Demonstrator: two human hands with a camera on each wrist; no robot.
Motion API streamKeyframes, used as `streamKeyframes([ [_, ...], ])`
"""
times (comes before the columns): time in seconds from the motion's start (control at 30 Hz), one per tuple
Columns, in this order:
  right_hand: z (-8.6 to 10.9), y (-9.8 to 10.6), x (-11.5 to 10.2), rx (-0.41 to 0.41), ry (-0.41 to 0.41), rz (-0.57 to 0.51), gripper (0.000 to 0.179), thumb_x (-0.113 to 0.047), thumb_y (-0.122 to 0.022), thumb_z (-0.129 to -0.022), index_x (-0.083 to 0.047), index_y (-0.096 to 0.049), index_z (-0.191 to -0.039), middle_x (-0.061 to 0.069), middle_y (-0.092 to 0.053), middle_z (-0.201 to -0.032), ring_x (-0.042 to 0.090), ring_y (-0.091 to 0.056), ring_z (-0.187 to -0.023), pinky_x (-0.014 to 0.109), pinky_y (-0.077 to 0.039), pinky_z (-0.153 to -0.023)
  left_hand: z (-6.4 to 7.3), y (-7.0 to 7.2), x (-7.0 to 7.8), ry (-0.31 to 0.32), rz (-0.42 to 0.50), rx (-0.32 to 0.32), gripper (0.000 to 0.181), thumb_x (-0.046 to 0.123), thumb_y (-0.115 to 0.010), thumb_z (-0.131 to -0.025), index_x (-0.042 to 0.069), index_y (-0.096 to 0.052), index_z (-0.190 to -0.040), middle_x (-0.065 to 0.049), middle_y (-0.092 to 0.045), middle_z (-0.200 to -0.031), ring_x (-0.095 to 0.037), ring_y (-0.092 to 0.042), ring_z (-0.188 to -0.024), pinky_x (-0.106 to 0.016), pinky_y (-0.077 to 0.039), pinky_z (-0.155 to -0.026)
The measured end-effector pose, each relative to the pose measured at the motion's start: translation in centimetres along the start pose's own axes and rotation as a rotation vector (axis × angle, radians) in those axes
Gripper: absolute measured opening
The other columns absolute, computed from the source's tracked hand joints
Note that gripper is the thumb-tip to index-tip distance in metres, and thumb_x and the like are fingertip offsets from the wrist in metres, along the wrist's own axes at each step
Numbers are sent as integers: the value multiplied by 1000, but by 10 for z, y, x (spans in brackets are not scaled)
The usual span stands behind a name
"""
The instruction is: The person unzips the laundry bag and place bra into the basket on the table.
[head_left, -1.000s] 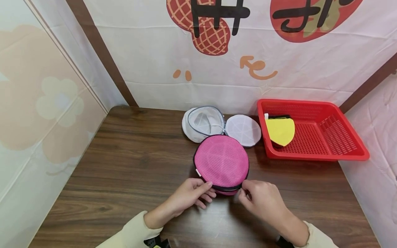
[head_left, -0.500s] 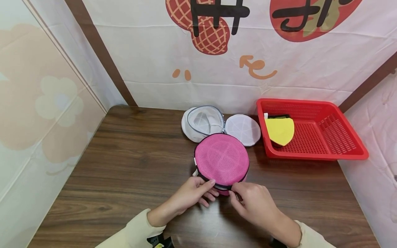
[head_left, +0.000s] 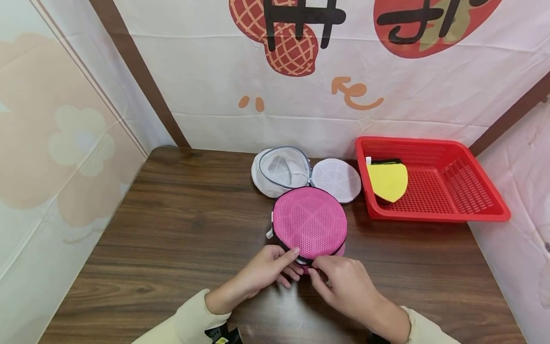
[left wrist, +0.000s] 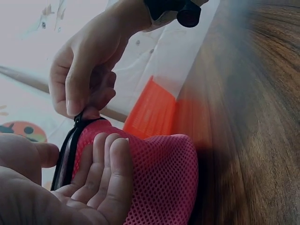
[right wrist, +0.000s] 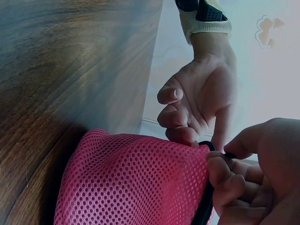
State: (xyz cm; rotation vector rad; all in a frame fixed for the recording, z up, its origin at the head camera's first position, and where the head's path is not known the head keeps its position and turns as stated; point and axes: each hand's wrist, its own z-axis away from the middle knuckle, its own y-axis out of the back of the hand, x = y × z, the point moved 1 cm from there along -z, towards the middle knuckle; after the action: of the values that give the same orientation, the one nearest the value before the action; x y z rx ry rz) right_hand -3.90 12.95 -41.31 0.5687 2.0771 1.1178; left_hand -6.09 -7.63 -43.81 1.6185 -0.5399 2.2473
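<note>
A round pink mesh laundry bag (head_left: 309, 222) with a black zipper edge (left wrist: 64, 154) stands on the table in front of me. My left hand (head_left: 268, 267) pinches its near rim, thumb on top and fingers against the mesh below. Just to the right, my right hand (head_left: 348, 284) pinches the small black zipper pull (right wrist: 229, 155) between thumb and forefinger. A narrow gap with something pale inside shows between the two hands. White tags (head_left: 269, 234) stick out at the bag's left side.
Behind the pink bag lie a white mesh bag with a grey rim (head_left: 259, 179) and a round white mesh piece (head_left: 337, 180). At the back right stands a red plastic basket (head_left: 485, 191) holding a yellow item (head_left: 388, 181) with a black edge. A printed cloth hangs behind the wooden table (head_left: 172, 229).
My right hand has moved left along the zipper, closer to my left hand, and the zipper gap has narrowed. The pink bag has turned a little, and its tags now stick out on the left.
</note>
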Motion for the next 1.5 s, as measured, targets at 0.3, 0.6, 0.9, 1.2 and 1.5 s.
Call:
streamKeyframes([
  [0.3, 3, -3, 0, 4, 36, -5, 20, -11, -75, -86, -23, -60, -79, -18, -51, -69, -6, -42, -60, 13, -38, -49, 0, -5, 0, 17, -1, -23, 48, 28, -51, -108, -16, -68, -100, -25, -74, -90, -15, -71, -75, -30, -62, -62],
  [0.6, 1, -5, 0, 18, 64, 26, 17, -14, -76, -86, -21, -62, -81, -17, -53, -70, -4, -45, -61, 15, -41, -49, 0, -10, 0, 7, 5, -46, 48, 26, -51, -108, -17, -68, -96, -18, -74, -85, -12, -68, -73, -26, -61, -62],
  [0.9, 1, -5, 1, -8, 43, 17, 17, -14, -76, -86, -22, -63, -80, -17, -55, -71, -5, -46, -61, 15, -43, -49, -2, -8, -3, -3, 16, -64, 46, 21, -49, -108, -20, -67, -98, -23, -74, -88, -12, -68, -73, -24, -60, -62],
  [1.2, -1, -5, 3, -4, 28, 2, 22, -12, -75, -86, -23, -58, -75, -15, -49, -64, -5, -40, -58, 14, -36, -47, -3, -8, -2, -20, -6, -91, 43, 16, -48, -108, -22, -67, -100, -27, -73, -89, -10, -69, -74, -19, -58, -61],
  [1.5, -3, -5, 3, -18, 20, 18, 25, -12, -75, -84, -23, -56, -72, -16, -45, -63, -5, -37, -57, 12, -33, -46, -5, -5, -1, -23, -11, -105, 40, 12, -49, -108, -23, -67, -99, -31, -71, -89, -23, -74, -79, -45, -64, -76],
])
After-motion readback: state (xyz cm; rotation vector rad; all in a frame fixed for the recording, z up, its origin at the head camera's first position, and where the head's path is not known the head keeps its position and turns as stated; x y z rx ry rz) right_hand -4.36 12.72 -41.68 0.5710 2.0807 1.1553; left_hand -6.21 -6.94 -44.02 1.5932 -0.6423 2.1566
